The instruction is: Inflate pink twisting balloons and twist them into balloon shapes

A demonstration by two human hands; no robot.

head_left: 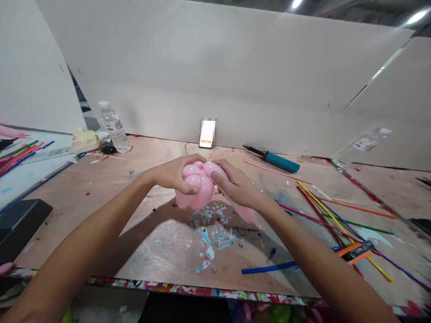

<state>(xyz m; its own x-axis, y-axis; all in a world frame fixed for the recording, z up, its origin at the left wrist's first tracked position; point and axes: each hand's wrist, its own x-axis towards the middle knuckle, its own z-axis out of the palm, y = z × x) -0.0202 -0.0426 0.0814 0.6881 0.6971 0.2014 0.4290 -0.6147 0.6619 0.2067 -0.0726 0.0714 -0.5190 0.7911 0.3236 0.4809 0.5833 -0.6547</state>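
Note:
A pink twisted balloon (202,192), made of several round bubbles bunched together, is held above the middle of the table. My left hand (174,174) wraps round its left side, thumb across the front bubble. On the other side my right hand (232,181) grips a bubble at the upper right, its thumb lying on the front. An uninflated or thin pink tail slants down to the right below my right hand. The undersides of the fingers behind the bubbles are hidden.
A lit phone (206,133) leans against the white partition (219,76). Right of it lies a teal hand pump (276,160). Water bottles stand left (115,127) and right (362,146). Loose modelling balloons (327,211) cross at right; a black box (14,226) sits at left.

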